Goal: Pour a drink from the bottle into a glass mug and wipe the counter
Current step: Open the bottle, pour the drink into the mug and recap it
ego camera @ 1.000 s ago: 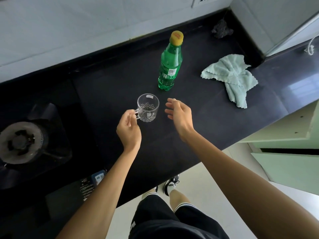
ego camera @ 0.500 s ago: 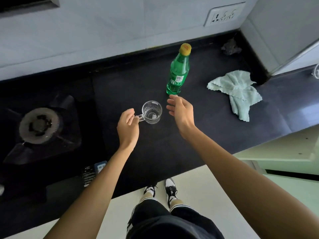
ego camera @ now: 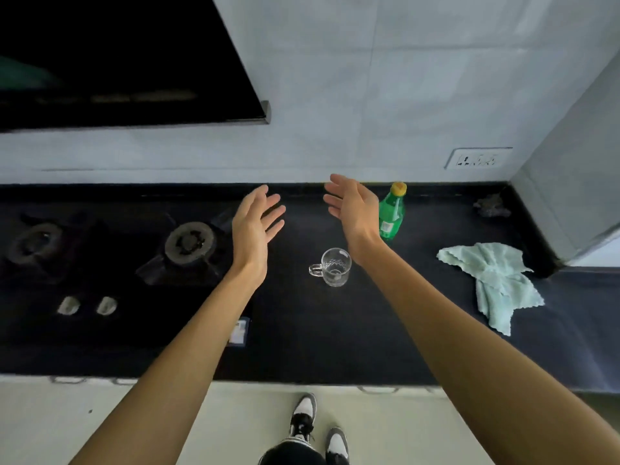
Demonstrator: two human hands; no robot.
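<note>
A clear glass mug [ego camera: 334, 266] stands upright on the black counter [ego camera: 369, 330], its handle pointing left. Behind it and to the right stands a green bottle [ego camera: 391, 213] with a yellow cap, closed. A crumpled pale green cloth [ego camera: 496, 280] lies on the counter to the right. My left hand [ego camera: 256, 223] is raised above the counter left of the mug, fingers spread, holding nothing. My right hand [ego camera: 352, 206] is raised too, open, just left of the bottle and above the mug, touching neither.
A gas hob with two burners [ego camera: 189, 243] and knobs fills the counter's left part. A dark range hood [ego camera: 117, 62] hangs at the upper left. A wall socket [ego camera: 478, 158] sits above the bottle. A dark lump [ego camera: 491, 206] lies in the back right corner.
My left hand has let go of the mug's handle and both hands have lifted away from the mug, fingers spread. The view has tilted up towards the wall.
</note>
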